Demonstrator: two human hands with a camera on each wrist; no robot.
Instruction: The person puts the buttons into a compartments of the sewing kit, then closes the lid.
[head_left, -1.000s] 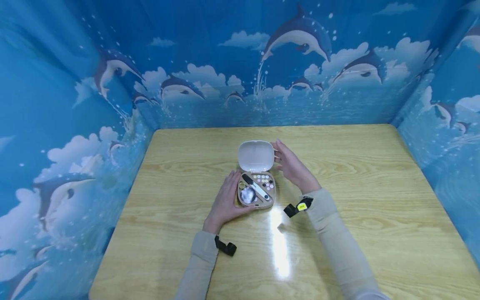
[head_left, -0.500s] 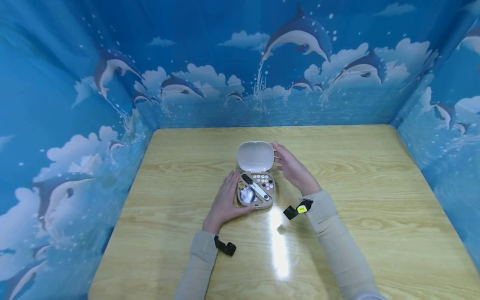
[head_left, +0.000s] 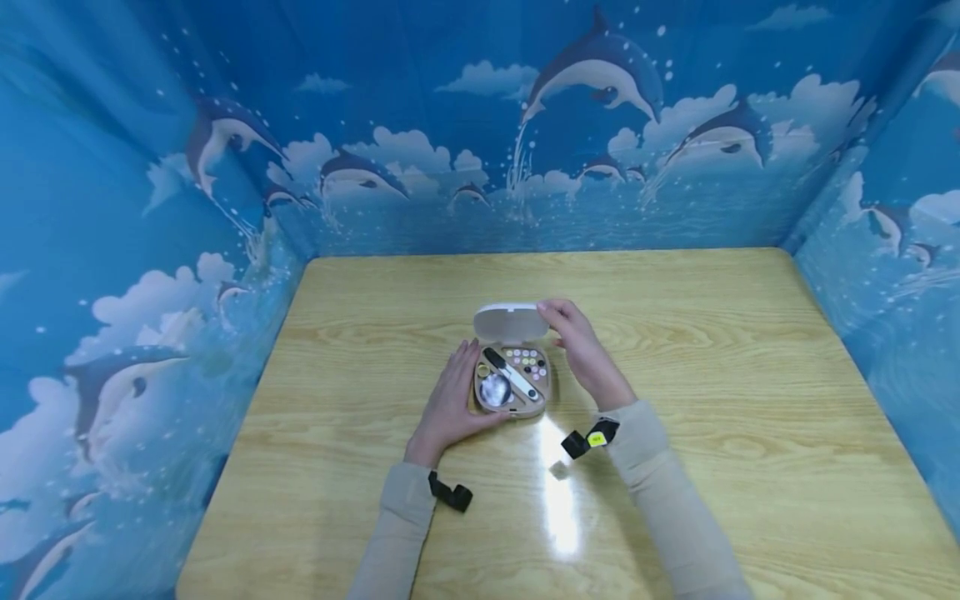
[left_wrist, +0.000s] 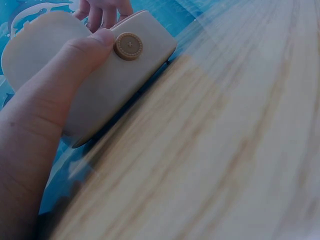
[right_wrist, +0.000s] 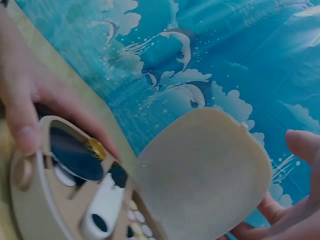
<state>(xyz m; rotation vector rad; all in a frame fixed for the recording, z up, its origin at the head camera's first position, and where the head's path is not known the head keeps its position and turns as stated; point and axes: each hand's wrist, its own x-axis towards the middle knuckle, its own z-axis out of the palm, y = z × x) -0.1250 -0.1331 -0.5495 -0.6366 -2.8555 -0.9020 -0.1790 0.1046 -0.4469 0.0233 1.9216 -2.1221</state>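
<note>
A small beige sewing kit box (head_left: 513, 412) stands on the table with its hinged lid (head_left: 512, 322) raised and tilted. In it lie a round shiny disc (head_left: 495, 389), a white-and-black slim tool (head_left: 513, 375), a small gold ring-like piece (right_wrist: 95, 148) and several pastel and dark buttons (head_left: 527, 360). My left hand (head_left: 452, 402) grips the box, fingers along its left side; its thumb lies beside the round front knob (left_wrist: 129, 46). At the lid's right edge is my right hand (head_left: 587, 350), lower fingers touching behind it; in the right wrist view another digit is apart from the lid.
The wooden table (head_left: 712, 375) surrounds the box and carries a bright glare in front of it. A blue dolphin-print curtain (head_left: 420, 150) hangs behind and at both sides. Each wrist wears a black strap with a small camera.
The lid has tipped forward over the box, moved by my right hand, which has come slightly toward me. My left hand and the box have stayed put.
</note>
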